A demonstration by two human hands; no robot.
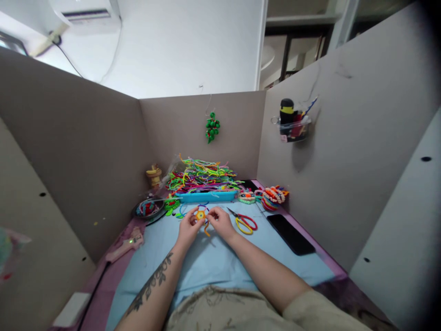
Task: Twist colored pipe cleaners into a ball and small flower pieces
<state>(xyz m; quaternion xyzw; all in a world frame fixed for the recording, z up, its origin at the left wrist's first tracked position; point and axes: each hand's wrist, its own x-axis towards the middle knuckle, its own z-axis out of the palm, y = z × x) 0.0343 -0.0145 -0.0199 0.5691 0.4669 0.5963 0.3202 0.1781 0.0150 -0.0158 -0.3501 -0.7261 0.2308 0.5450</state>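
Observation:
Both my hands meet over the light blue cloth (158, 257). My left hand (188, 225) pinches a small round orange pipe-cleaner piece (200, 214) with a pale centre. At its right side my right hand (220, 220) is closed, fingertips against the piece; what exactly they grip is too small to tell. A loose orange pipe-cleaner end (207, 230) hangs below. Blue and purple strands show behind the piece, partly covered by my fingers. Close to my right hand lie scissors (245, 224) with red and yellow handles.
A blue tray (208, 197) heaped with colourful pipe cleaners (203, 174) stands at the back. A pink glue gun (127, 245) and a dark bowl (160, 212) are on the left. On the right are a phone (291, 234) and a colourful pipe-cleaner figure (272, 197). Grey partitions (203, 110) enclose the table.

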